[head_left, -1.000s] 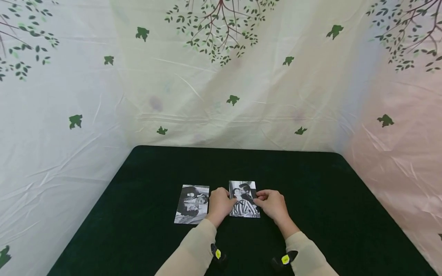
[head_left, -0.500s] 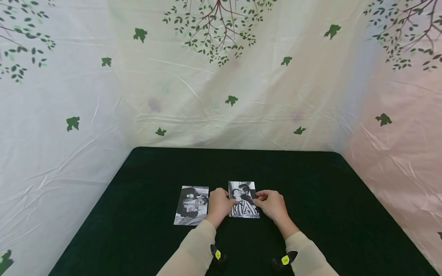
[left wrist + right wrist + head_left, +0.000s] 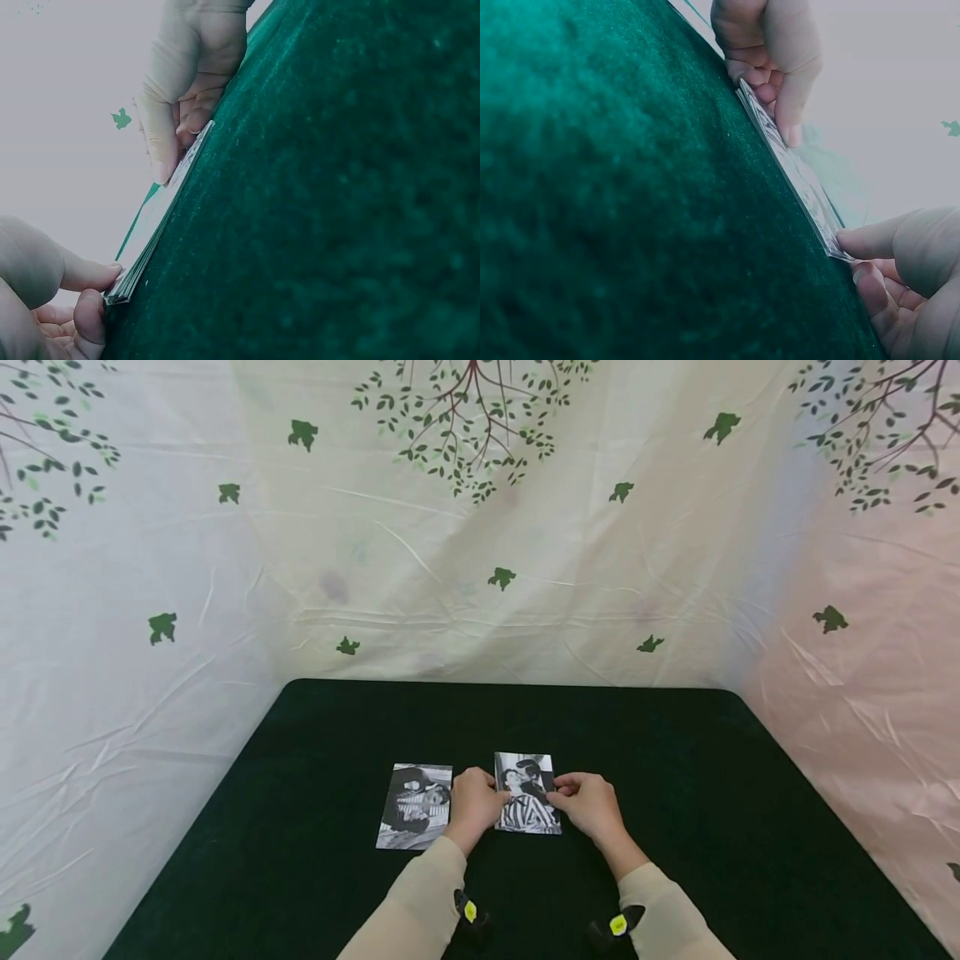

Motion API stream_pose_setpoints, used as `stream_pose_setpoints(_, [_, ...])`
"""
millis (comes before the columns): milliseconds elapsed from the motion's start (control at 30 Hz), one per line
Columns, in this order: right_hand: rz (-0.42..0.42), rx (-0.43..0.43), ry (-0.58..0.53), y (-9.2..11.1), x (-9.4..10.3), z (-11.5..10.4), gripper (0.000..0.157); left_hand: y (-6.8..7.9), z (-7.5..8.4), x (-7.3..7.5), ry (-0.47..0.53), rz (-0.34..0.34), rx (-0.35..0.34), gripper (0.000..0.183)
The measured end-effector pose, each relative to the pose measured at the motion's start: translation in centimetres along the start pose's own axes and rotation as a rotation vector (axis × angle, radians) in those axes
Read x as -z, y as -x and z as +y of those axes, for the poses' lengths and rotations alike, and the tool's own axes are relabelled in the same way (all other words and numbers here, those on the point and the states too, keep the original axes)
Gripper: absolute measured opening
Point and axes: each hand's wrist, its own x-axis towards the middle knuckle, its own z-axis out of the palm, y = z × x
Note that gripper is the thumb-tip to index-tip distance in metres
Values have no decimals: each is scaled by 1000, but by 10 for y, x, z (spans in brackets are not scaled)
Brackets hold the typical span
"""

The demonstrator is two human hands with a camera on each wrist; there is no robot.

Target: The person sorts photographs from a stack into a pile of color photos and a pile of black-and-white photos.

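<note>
A small stack of black-and-white photo prints [image 3: 528,793] lies near the middle of the dark green tabletop, its top picture showing two people, one in stripes. Its layered edges show in the left wrist view. My left hand [image 3: 474,806] pinches the left side, thumb on the top print and fingers at the edge. On the opposite side, my right hand [image 3: 592,803] does the same, its thumb [image 3: 866,241] over the corner in the right wrist view. Left of my left hand lies another black-and-white photo [image 3: 415,806], partly covered by that hand and wrist.
The green cloth [image 3: 660,760] covers a table with rounded far corners. Behind and beside it hangs pale fabric [image 3: 420,568] printed with branches and green leaves. Each sleeve carries a dark wrist device, the left device [image 3: 471,913] and the right device [image 3: 619,925] both bearing a yellow mark.
</note>
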Motion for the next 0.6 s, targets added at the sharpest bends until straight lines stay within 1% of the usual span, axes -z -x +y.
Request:
stream_pose_setpoints(200, [1,-2,-6,1,0,-1,24,0,0,1,23,0,1,17])
stream_pose_setpoints(400, [1,-4,-8,1,0,-2,25,-1,1,2,48,-36,34,13])
stream_pose_setpoints(533, [0,-9,-7,1,0,-3,25,-2,0,3,71,-61,57,15])
stream_pose_setpoints(600, [1,-8,-4,1,1,-4,25,-2,0,4,100,-78,73,17])
